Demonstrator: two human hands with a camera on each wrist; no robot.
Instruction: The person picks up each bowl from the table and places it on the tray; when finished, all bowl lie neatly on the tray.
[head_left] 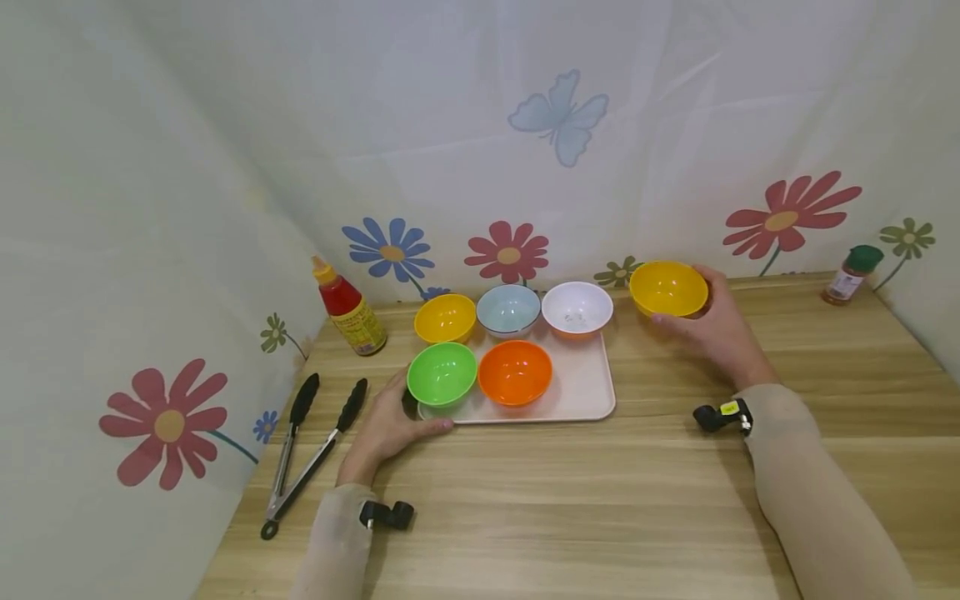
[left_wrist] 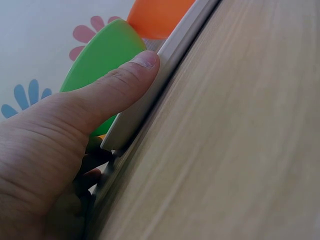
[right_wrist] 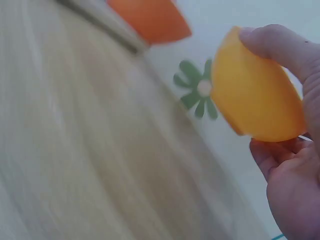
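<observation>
At the right, my right hand (head_left: pixel 717 329) holds a yellow bowl (head_left: pixel 667 289), thumb near the rim and fingers around its far side. In the right wrist view this yellow bowl (right_wrist: pixel 257 92) is raised off the table. My left hand (head_left: pixel 390 427) grips the front left corner of a pale tray (head_left: pixel 588 383). Its thumb (left_wrist: pixel 120 87) lies along the tray's edge in the left wrist view; the other fingers are partly hidden. On the tray stand a green bowl (head_left: pixel 442 374), an orange bowl (head_left: pixel 515 372), another yellow bowl (head_left: pixel 446 318), a light blue bowl (head_left: pixel 508 310) and a white bowl (head_left: pixel 577 308).
A red sauce bottle (head_left: pixel 350 310) stands left of the tray, with spread tongs (head_left: pixel 307 458) lying in front of it. A small green-capped jar (head_left: pixel 852 275) is at the far right. A flowered cloth (head_left: pixel 555 217) hangs behind the wooden table (head_left: pixel 570 508).
</observation>
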